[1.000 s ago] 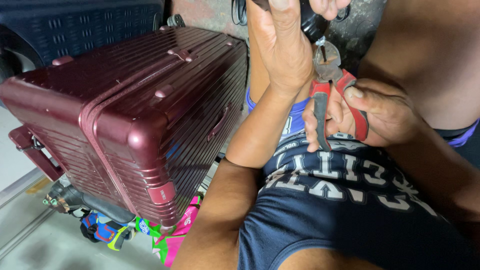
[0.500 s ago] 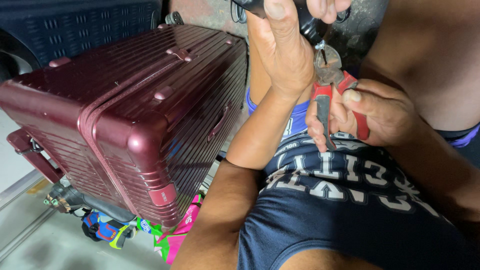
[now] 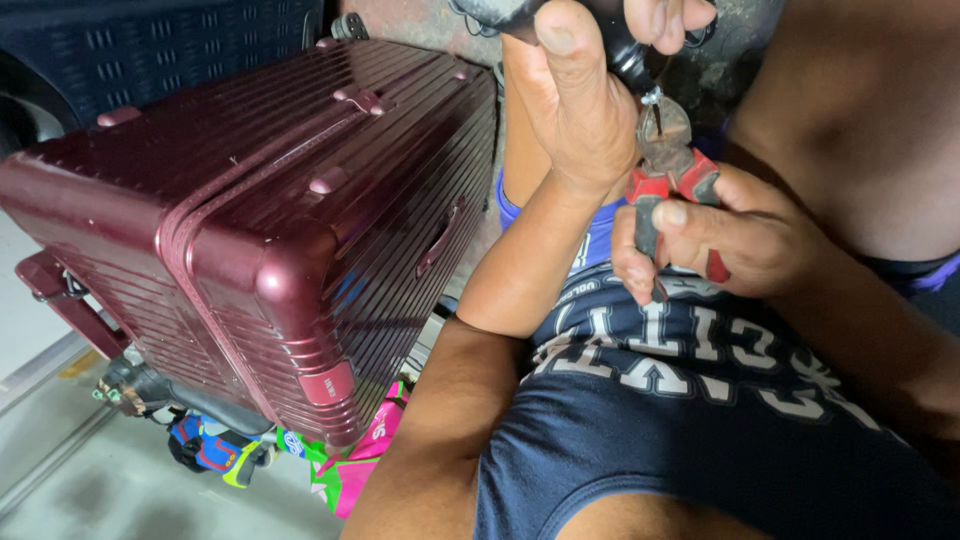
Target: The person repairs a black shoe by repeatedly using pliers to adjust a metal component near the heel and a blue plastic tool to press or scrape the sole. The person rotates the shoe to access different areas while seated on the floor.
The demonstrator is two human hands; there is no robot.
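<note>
From the head camera, your left hand (image 3: pixel 580 110) is raised and clamped around a dark handle (image 3: pixel 610 40) near the top edge, thumb pointing up; most of that handle is cut off by the frame. Your right hand (image 3: pixel 730 235) is closed on the red grips of the pliers (image 3: pixel 668 165), whose tips meet a small metal pin (image 3: pixel 655 105) sticking down from the handle. Keep the pliers in line with the pin and squeeze steadily, and brace your left wrist so the handle does not twist; the pin looks thin and could bend.

Just to your left lies a dark red ribbed suitcase (image 3: pixel 250 220) on its side, close to your left forearm and crowding it. Under the suitcase sit bright scraps of packaging (image 3: pixel 345 470) on the grey floor (image 3: pixel 90 490).
</note>
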